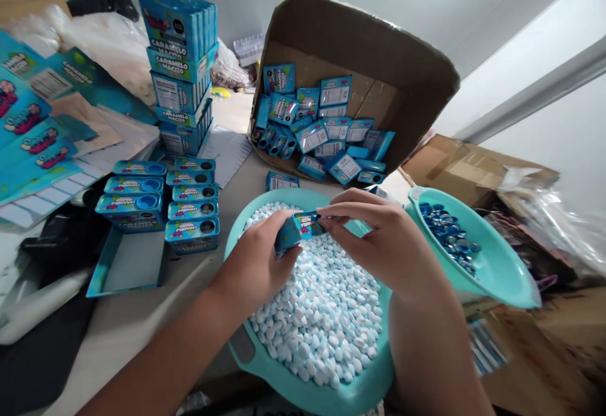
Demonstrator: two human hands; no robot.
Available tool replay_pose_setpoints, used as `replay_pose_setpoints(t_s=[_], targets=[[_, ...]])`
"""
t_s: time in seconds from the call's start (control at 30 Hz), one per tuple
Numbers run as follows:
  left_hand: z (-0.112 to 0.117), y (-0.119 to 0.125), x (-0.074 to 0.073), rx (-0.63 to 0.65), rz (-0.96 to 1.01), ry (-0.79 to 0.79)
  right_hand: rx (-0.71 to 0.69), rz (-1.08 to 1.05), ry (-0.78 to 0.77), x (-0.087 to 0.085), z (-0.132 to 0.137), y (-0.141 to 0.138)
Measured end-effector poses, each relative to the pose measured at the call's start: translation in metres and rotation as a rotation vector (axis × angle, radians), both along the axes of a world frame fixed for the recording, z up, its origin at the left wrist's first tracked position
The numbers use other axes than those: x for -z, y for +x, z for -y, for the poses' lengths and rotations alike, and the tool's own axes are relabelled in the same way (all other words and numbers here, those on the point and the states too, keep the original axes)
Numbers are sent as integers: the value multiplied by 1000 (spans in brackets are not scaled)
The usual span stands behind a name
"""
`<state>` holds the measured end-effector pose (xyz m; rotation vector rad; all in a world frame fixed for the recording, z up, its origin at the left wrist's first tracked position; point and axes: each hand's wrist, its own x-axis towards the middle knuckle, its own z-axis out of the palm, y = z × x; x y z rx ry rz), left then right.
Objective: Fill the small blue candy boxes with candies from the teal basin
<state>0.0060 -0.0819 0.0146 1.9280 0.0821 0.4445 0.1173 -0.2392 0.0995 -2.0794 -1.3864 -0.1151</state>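
Observation:
My left hand [262, 258] is closed round a small blue candy box [298, 226], held over a teal bowl [293, 378] full of white and pale blue candies [322, 315]. My right hand [379, 239] pinches the right end of the same box with its fingertips. Both hands hover just above the candy heap.
A tipped cardboard box [360, 50] holds several small blue boxes [322, 129]. At the left, filled boxes sit in an open tray [123, 264], behind them a stack of display cartons [182, 69] and flat blue cartons [33, 138]. A second teal bowl [497, 271] at the right holds dark blue pieces [447, 233].

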Motion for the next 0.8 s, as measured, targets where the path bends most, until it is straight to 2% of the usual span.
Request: replay_pose_setpoints(t_s=[0.13,0.27,0.37,0.43,0.53,0.6,0.73,0.8], targets=[[-1,0,-1,12,-18,-14,33,-23,8,0,0,-2],[-1,0,-1,-4,-60,-17,10,-158,29,-1,-2,-4],[-1,1,-2,-25,-61,-11,129,-106,104,0,-4,0],[-2,1,-2,-24,-69,-14,148,-65,57,2,-4,4],[-2,1,-1,-35,-69,-21,74,-77,-64,4,-2,10],[-1,1,-1,-45,-38,-36,79,-94,-64,6,-1,14],[-1,1,-5,-123,38,-87,167,-271,72,20,-4,31],[-2,0,-8,-211,81,-116,206,-343,19,37,-13,40]])
